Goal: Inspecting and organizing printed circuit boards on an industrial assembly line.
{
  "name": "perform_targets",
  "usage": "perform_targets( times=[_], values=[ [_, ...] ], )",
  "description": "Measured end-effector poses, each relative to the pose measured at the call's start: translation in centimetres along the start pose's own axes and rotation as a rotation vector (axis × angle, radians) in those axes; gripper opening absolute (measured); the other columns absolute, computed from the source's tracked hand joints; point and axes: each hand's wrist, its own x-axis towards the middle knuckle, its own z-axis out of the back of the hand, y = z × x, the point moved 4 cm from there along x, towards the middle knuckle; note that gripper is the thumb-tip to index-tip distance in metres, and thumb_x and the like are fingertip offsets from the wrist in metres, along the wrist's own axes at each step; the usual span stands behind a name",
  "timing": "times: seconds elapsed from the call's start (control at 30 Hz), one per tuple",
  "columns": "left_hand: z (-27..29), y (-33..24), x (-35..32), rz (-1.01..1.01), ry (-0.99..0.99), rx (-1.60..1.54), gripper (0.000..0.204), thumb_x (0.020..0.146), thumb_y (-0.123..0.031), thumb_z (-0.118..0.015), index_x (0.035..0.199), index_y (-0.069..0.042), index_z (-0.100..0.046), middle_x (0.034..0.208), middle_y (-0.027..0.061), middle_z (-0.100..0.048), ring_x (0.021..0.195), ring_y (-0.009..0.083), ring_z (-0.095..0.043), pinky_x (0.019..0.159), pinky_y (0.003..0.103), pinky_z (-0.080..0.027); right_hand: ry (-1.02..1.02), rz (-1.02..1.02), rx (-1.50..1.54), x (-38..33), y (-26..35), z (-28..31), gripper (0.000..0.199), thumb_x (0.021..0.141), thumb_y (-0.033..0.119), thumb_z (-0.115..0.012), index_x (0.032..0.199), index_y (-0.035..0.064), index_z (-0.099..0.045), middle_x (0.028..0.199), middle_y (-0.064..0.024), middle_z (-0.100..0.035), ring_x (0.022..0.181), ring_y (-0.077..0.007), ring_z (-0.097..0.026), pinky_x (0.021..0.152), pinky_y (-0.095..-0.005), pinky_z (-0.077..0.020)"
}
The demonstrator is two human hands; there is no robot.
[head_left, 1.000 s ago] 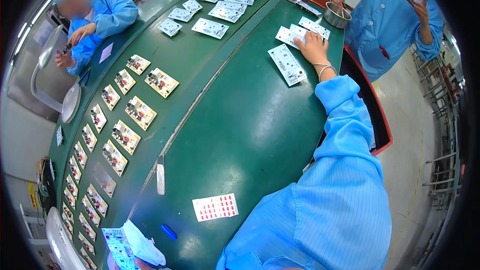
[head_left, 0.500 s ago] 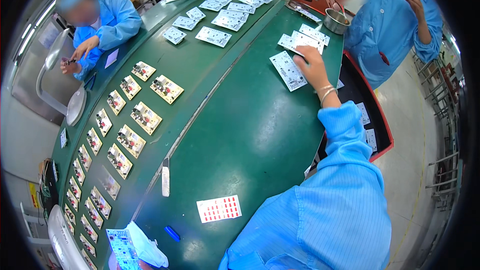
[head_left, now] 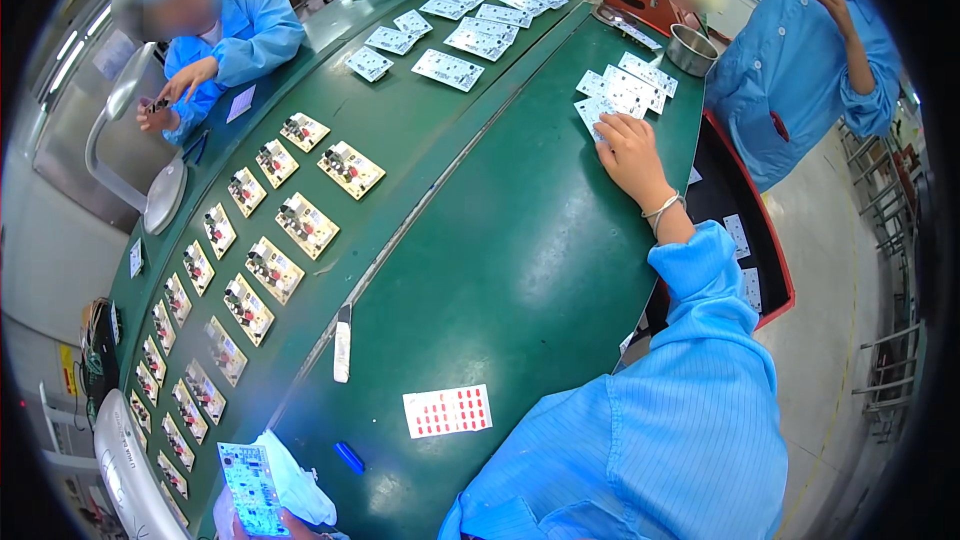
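Observation:
At the lower left, my left hand point(head_left: 290, 525) grips a circuit board point(head_left: 250, 490) lit blue; only a few fingertips show at its lower edge. A crumpled pale cloth-like piece point(head_left: 298, 485) sits right behind that board. My right arm reaches to the far right of the green table, where my right hand point(head_left: 632, 155) has its fingers bent over a white circuit board point(head_left: 592, 118) and covers its near part. Touching or overlapping that board is a small group of white circuit boards point(head_left: 630, 90). How the thumb grips is hidden.
A card of red stickers point(head_left: 447, 412), a blue cap-like piece point(head_left: 349, 457) and a white-handled blade-like tool point(head_left: 342, 345) lie on the table. Rows of populated boards point(head_left: 273, 270) stand left. A metal cup point(head_left: 692, 50) and a red-rimmed bin point(head_left: 780, 240) are right. Two co-workers sit or stand beyond.
My right hand has come down over the near white board, which now lies closer to the group. The left hand still has its board. The whole view has shifted slightly.

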Motion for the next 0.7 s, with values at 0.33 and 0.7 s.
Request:
perform_targets(
  times=[0.33,0.7],
  values=[
    [0.5,0.0,-0.6,0.0,0.01,0.017,0.082,0.059,-0.018,-0.073,0.121,-0.001,-0.023,0.108,0.0183,-0.043,0.098,0.0272,-0.046,0.084,0.04,-0.038,0.048,-0.203,-0.058,-0.4,-0.8,0.1,0.049,0.065,0.031,-0.063,0.104,0.0046,-0.05,0.102,-0.0092,-0.052,0.098,-0.0246,-0.046,0.083,-0.0368,-0.034],
    [1.0,0.0,-0.2,-0.009,0.009,0.017,0.081,0.059,-0.019,-0.073,0.121,-0.001,-0.024,0.108,0.0182,-0.043,0.098,0.0272,-0.046,0.085,0.04,-0.038,0.318,-0.526,-0.087,-0.6,-1.6,0.1,0.073,0.064,0.032,-0.062,0.123,0.0019,-0.029,0.091,-0.013,-0.057,0.088,-0.0279,-0.05,0.077,-0.0374,-0.0346]
  ],
)
